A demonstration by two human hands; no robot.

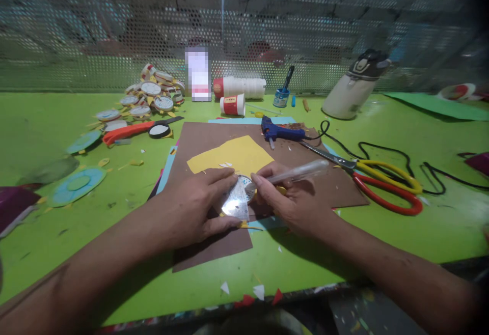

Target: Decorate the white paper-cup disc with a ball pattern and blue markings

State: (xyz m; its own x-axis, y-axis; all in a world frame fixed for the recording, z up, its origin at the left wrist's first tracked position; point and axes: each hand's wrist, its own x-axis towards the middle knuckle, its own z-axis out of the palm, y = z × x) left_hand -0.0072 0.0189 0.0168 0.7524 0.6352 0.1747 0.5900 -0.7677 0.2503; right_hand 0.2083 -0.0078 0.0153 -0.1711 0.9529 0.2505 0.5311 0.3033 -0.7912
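My left hand (194, 200) holds down a clear plastic ruler-like piece (235, 205), thumb and fingers closed at its edges. Partly under the plastic lies a small round disc with a patterned face (250, 196). My right hand (298, 202) pinches a slim pen-like tool (300, 172) with a translucent barrel, its front end over the disc; whether the tip is a nib or a blade is hard to make out. Just beyond my hands, a yellow paper sheet (233, 154) rests on brown card (206, 134).
To the right lie a blue glue gun (282, 130) and large scissors (382, 177). At left are an orange utility knife (130, 130), a black-and-white disc (159, 130) and a pile of discs (151, 89). Paper cups (233, 105), an ink bottle (281, 98) and a jug (351, 90) stand behind.
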